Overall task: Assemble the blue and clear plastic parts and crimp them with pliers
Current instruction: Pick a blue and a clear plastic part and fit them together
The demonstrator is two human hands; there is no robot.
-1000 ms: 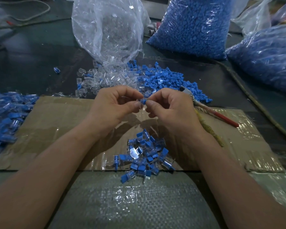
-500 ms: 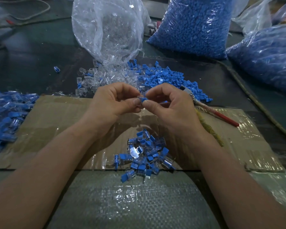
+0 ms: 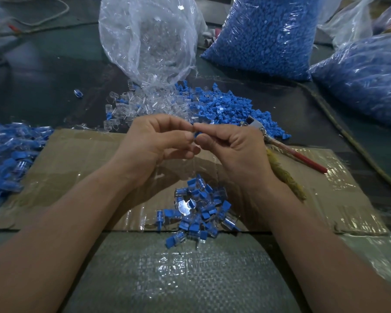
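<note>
Where left hand meets right hand, the blue part sits pinched.

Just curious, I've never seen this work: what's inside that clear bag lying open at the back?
The clear bag holds clear plastic parts, some spilling from its mouth onto the dark table. Its crinkled film hides how many remain.

You can pass freely over the left side of the taped brown cardboard sheet. The heap of assembled blue-and-clear plastic pieces blocks the middle, and the long red-handled metal pliers cross your right.
</note>
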